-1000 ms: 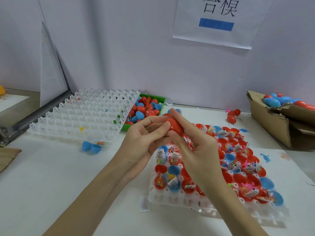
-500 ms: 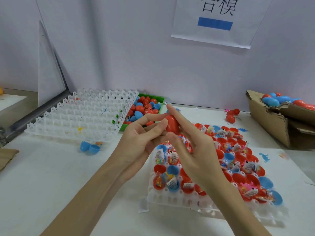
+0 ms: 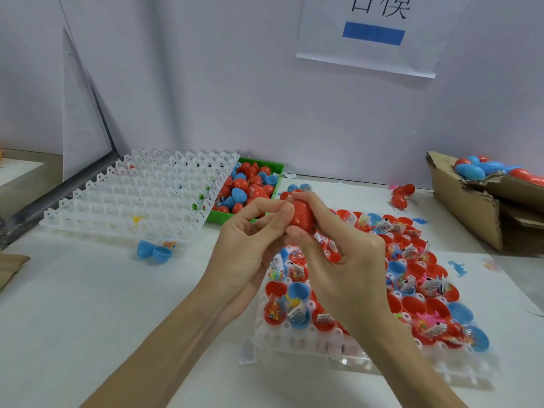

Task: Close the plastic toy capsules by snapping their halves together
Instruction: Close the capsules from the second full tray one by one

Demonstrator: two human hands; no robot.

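**Red capsule squeezed between both hands**

Since a second ago, both hands have closed tighter round the red capsule (image 3: 300,214), the right fingers now curled over its top. Head view: the left hand (image 3: 250,242) pinches its left side with thumb and fingertips; the right hand (image 3: 341,260) grips it from the right, above the filled tray (image 3: 294,343) of open red and blue halves on the desk (image 3: 88,304). An empty tray (image 3: 132,198) lies left, beside a green bin (image 3: 276,167). The wall sheet (image 3: 379,33) bears partly cropped Chinese characters over a blue bar.
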